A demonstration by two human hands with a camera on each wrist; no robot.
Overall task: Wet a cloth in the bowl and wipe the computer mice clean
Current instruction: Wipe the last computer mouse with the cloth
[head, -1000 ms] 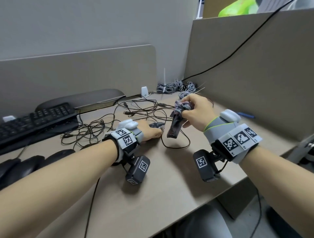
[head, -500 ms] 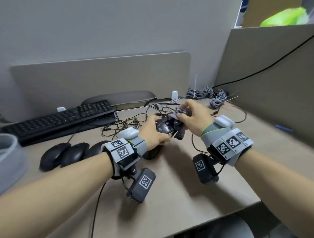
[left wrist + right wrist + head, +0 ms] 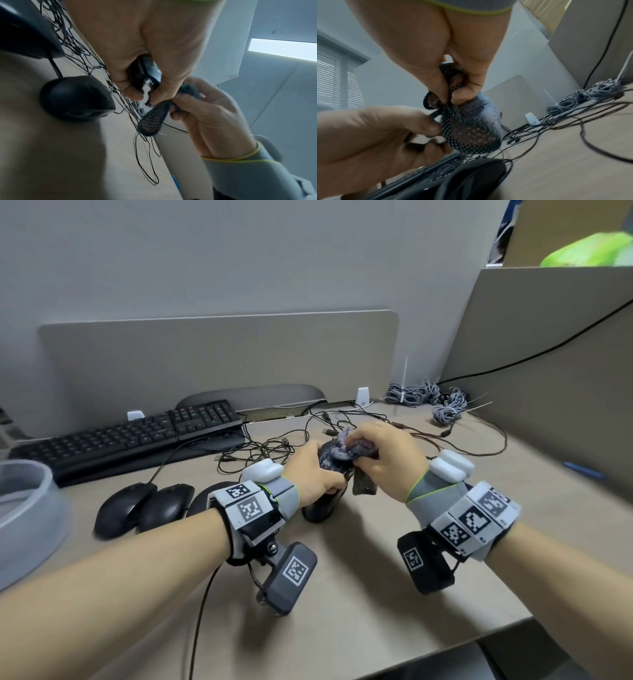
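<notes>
My left hand [image 3: 320, 474] grips a black mouse [image 3: 328, 457] and holds it lifted above the desk. My right hand [image 3: 376, 451] pinches a bunched dark mesh cloth [image 3: 358, 449] and presses it onto the top of that mouse. In the left wrist view the mouse [image 3: 145, 75] sits between the left thumb and fingers, and the cloth [image 3: 152, 120] hangs from the right hand [image 3: 205, 108]. The right wrist view shows the cloth [image 3: 471, 128] squeezed between thumb and fingers. Another black mouse [image 3: 320, 508] lies on the desk just below my left hand.
Three more black mice [image 3: 164, 505] lie in a row to the left. A translucent bowl [image 3: 24, 501] stands at the far left edge. A black keyboard [image 3: 130, 436] lies behind, tangled thin cables [image 3: 274, 446] are beyond the hands, and grey coiled cords [image 3: 424, 398] sit at the back right.
My left hand has picked a mouse up off the desk, and my right hand has brought the cloth from the air onto it. The head view has turned left.
</notes>
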